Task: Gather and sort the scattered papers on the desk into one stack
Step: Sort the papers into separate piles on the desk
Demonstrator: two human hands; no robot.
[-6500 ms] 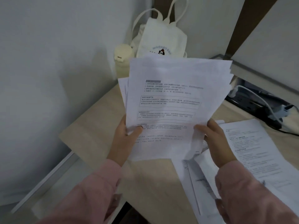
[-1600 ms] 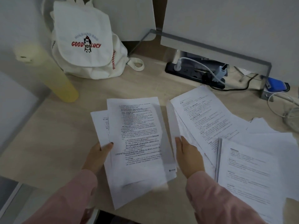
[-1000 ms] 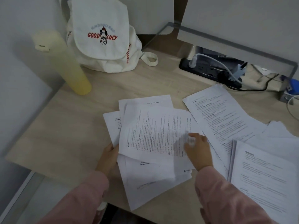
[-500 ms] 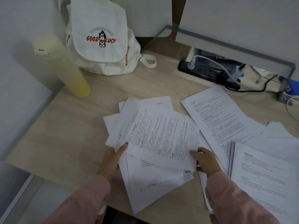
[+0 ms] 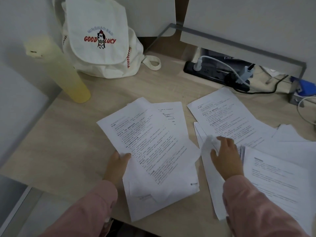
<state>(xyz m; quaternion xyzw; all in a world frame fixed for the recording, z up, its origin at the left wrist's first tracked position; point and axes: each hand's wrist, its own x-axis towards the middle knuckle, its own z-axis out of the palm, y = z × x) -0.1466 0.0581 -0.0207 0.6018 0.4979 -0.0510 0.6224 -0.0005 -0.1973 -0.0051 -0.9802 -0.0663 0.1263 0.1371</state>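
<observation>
Papers (image 5: 153, 147) already gathered lay fanned at mid-frame, our left hand (image 5: 118, 166) pinching their edge, while our right hand (image 5: 225, 158) had just left them for the loose sheets (image 5: 227, 117) at right, the next to add, whether gripping one we could not tell.

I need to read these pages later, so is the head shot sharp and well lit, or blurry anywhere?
Head view: dim light; motion blur smears the right hand at the fingertips and the paper corner there; print on the left stack too soft to read; backpack logo legible.
</observation>
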